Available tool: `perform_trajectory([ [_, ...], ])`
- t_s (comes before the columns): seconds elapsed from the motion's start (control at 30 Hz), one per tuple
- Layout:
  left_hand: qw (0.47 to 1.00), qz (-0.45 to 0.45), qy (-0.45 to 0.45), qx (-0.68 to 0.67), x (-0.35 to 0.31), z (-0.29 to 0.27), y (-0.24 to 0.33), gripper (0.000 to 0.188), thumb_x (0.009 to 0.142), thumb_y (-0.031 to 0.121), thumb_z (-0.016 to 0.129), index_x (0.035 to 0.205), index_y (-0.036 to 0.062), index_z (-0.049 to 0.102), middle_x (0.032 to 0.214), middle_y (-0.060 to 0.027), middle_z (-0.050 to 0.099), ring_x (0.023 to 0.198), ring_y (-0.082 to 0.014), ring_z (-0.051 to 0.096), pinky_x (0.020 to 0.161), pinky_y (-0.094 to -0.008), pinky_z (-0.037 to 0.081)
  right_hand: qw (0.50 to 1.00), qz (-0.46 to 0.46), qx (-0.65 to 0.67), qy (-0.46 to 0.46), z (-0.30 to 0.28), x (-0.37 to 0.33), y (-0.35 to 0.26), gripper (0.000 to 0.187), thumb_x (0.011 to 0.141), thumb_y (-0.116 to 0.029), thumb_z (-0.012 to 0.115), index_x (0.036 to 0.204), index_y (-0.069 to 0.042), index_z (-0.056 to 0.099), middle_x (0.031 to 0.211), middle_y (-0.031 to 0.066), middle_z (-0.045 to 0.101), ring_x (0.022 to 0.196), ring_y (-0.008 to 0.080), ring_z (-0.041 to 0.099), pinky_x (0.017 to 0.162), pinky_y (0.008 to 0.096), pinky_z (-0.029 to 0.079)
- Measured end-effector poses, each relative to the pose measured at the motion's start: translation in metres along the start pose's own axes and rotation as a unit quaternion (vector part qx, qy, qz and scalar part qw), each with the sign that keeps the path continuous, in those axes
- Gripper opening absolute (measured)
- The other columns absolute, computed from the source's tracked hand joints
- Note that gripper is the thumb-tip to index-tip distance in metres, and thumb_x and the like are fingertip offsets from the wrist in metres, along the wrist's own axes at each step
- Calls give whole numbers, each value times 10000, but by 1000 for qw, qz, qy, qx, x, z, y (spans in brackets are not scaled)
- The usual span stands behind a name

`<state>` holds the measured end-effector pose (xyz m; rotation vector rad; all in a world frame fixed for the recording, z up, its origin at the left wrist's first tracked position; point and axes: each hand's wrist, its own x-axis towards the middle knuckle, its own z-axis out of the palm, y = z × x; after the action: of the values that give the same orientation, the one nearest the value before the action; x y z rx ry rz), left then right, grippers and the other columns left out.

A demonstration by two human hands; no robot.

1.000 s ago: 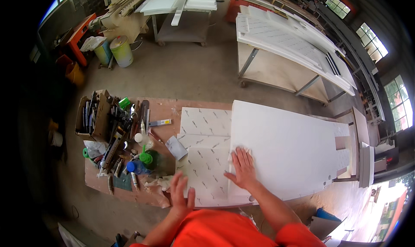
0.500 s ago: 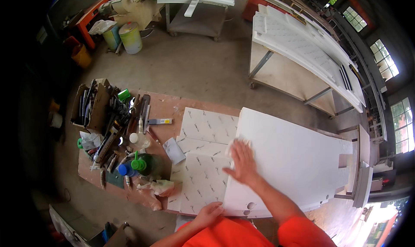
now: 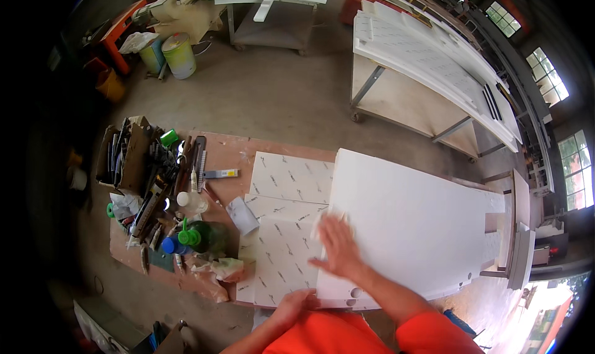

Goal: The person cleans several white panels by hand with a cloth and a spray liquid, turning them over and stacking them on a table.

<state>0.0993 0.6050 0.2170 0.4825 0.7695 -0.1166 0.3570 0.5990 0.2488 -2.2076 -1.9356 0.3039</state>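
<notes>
A large white panel [image 3: 409, 224] lies on the workbench, over several thin sheets [image 3: 288, 255] with a repeated print. My right hand [image 3: 339, 247] rests flat on the panel near its left edge, fingers stretched over a crumpled white cloth [image 3: 351, 221] pressed against the surface. Most of that cloth is hidden beneath the hand. At the panel's near left corner, my left hand [image 3: 295, 308] is closed with its fingertips at the edge. Round holes [image 3: 356, 292] show along the panel's near edge.
Left on the bench [image 3: 248, 144] are a green-capped bottle [image 3: 211, 236], a blue cap [image 3: 173, 245], crumpled paper [image 3: 227, 269], a box of tools [image 3: 127, 152] and a knife [image 3: 221, 173]. Loaded carts [image 3: 409, 100] stand beyond, with paint buckets [image 3: 180, 56] at far left.
My right hand has slid nearer to me along the panel's left edge, the cloth moving with it. My left hand stays at the corner. The whole view has shifted slightly.
</notes>
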Motion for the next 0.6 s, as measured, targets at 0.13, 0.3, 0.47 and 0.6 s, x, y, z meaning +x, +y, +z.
perform_trajectory([
  [0.13, 1000, -25, 9, -16, 0, 4, 9, 524, 1122, 375, 380, 1392, -19, 596, 1225, -151, 712, 1102, -265, 675, 988, -426, 533, 999, -22, 34, -23, -6, -48, -16, 1019, 880, -699, 679, 1565, 4, 403, 1678, 268, 289, 1566, 438, 254, 1274, 583, 185],
  [0.3, 998, -5, 55, 0, -11, 8, 22, 525, 1147, 344, 329, 1312, -86, 580, 1174, -196, 705, 1094, -317, 683, 1005, -441, 531, 973, 201, -10, 116, -26, 54, 79, 947, 908, -617, 687, 1563, 0, 392, 1679, 259, 279, 1562, 430, 238, 1261, 578, 183],
  [0.47, 996, 35, 83, -17, -10, -32, 12, 491, 1128, 336, 395, 1307, -77, 592, 1142, -188, 709, 1003, -284, 700, 923, -404, 559, 998, 57, 33, -5, 24, -77, -66, 1026, 909, -727, 600, 1587, 9, 370, 1707, 232, 245, 1574, 419, 235, 1287, 547, 162],
  [0.6, 995, 62, 80, -5, -10, -37, 30, 453, 1120, 322, 427, 1256, -74, 602, 1091, -197, 716, 956, -297, 713, 899, -403, 567, 995, 90, 13, -47, 32, -175, -100, 1067, 915, -736, 579, 1594, 52, 342, 1711, 249, 232, 1594, 401, 217, 1296, 547, 154],
])
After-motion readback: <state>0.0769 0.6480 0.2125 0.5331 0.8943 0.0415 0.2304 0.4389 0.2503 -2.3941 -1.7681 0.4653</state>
